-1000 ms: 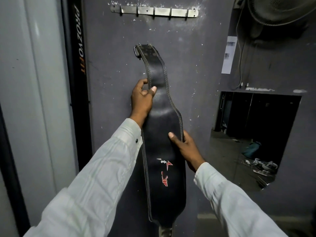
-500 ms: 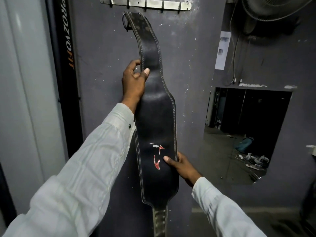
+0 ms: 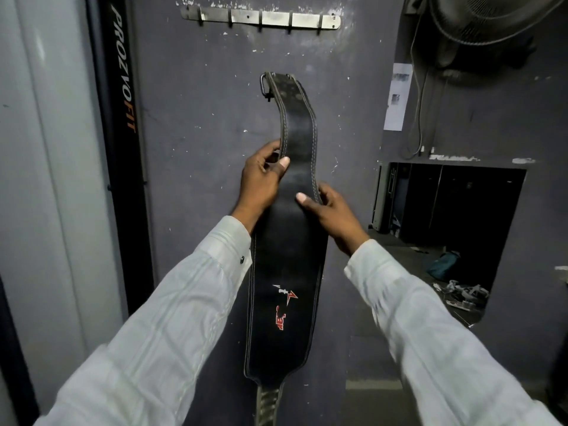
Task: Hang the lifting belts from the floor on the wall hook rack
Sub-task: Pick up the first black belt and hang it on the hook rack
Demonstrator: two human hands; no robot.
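Behind the left hand and right hand a scuffed dark grey wall is seen. Left of them a black upright lettered PROZVOFIT is set against a pale panel. Right of them a dark opening is cut, with a fan mounted above.

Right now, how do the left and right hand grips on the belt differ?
Height: the left hand grips the belt higher, on its narrower part; the right hand grips lower, where it widens.
Edge: the left hand takes the belt's left edge, the right hand its right edge.
Shared: both pinch with the thumb on the front face, and both hold the belt below the hook rack, not on a hook.
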